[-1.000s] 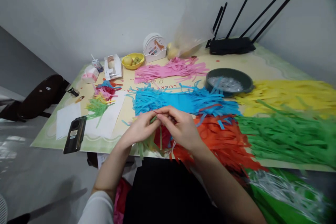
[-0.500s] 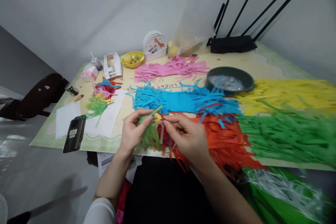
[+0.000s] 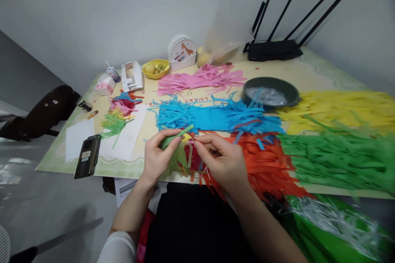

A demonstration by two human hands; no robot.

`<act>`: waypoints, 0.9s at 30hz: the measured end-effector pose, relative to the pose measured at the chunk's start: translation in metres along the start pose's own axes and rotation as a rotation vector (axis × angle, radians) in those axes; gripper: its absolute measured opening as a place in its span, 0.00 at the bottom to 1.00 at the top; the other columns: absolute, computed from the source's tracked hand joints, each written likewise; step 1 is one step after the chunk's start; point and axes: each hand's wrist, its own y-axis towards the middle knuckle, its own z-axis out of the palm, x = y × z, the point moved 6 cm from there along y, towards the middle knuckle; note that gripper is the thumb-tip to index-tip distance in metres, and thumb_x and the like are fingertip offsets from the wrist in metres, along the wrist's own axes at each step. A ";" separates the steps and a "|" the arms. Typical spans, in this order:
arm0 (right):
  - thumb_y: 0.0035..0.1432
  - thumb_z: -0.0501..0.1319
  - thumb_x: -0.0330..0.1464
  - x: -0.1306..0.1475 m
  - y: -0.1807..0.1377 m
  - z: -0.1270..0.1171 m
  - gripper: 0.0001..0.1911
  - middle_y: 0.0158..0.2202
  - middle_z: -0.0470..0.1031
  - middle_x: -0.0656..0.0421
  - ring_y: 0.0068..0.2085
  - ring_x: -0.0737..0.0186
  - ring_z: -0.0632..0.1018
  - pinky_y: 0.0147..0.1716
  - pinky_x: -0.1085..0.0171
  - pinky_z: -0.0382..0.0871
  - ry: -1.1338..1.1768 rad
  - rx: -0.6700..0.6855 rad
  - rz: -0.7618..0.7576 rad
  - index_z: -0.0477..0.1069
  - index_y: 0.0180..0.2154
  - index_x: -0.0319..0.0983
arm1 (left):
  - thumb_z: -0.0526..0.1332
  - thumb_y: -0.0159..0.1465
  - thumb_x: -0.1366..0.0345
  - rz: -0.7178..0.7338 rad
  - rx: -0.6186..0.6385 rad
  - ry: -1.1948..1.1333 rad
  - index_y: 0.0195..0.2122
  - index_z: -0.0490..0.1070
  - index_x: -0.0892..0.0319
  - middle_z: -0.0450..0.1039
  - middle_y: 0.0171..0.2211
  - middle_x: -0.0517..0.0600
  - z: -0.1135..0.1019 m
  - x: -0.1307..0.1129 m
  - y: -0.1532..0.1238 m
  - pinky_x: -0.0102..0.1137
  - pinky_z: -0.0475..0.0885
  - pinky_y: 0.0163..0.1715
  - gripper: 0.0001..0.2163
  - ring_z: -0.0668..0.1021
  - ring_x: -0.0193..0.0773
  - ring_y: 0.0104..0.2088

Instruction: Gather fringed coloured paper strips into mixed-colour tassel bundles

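Near the table's front edge my left hand (image 3: 159, 152) pinches a bunch of paper strips, a green strip (image 3: 187, 130) sticking out past its thumb. Close by on the right, my right hand (image 3: 220, 158) is closed, thumb against forefinger, at the pink and dark red end of the same bunch; exactly what it pinches is too small to make out. Light green fringe (image 3: 178, 160) and dark red fringe (image 3: 194, 157) hang below the fingers. Beside my right hand lie orange-red strips (image 3: 265, 166), and behind both hands spreads a blue fringed paper piece (image 3: 211, 119).
Pink strips (image 3: 200, 80), yellow strips (image 3: 342, 109) and green strips (image 3: 339, 160) cover much of the table. A dark bowl (image 3: 293, 98) holds clear pieces. A router (image 3: 274, 50) stands at the back right. At left are a phone (image 3: 87, 156) and a multicoloured tassel (image 3: 115, 122) on white paper.
Both hands stay almost in place with small finger movements. The green strip at my left thumb has shifted slightly to the right.
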 end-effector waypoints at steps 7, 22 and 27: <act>0.62 0.59 0.36 -0.004 0.001 0.000 0.10 0.21 0.74 0.61 0.21 0.68 0.72 0.21 0.68 0.63 0.013 0.020 0.009 0.75 0.32 0.39 | 0.66 0.61 0.62 0.008 -0.013 0.017 0.41 0.80 0.59 0.81 0.39 0.53 0.000 0.000 -0.001 0.32 0.75 0.45 0.09 0.82 0.40 0.40; 0.61 0.60 0.38 -0.018 0.004 0.005 0.10 0.18 0.68 0.64 0.19 0.70 0.68 0.20 0.69 0.58 0.127 0.091 0.108 0.72 0.33 0.38 | 0.63 0.64 0.69 0.391 0.019 0.355 0.42 0.76 0.58 0.81 0.39 0.51 0.007 -0.023 -0.006 0.30 0.74 0.44 0.06 0.81 0.36 0.40; 0.61 0.61 0.40 -0.027 0.005 0.015 0.12 0.18 0.70 0.68 0.16 0.70 0.68 0.18 0.70 0.61 0.346 0.184 0.242 0.64 0.40 0.40 | 0.62 0.65 0.70 0.489 0.040 0.470 0.42 0.74 0.58 0.80 0.38 0.50 0.010 -0.022 -0.007 0.31 0.74 0.43 0.05 0.81 0.36 0.39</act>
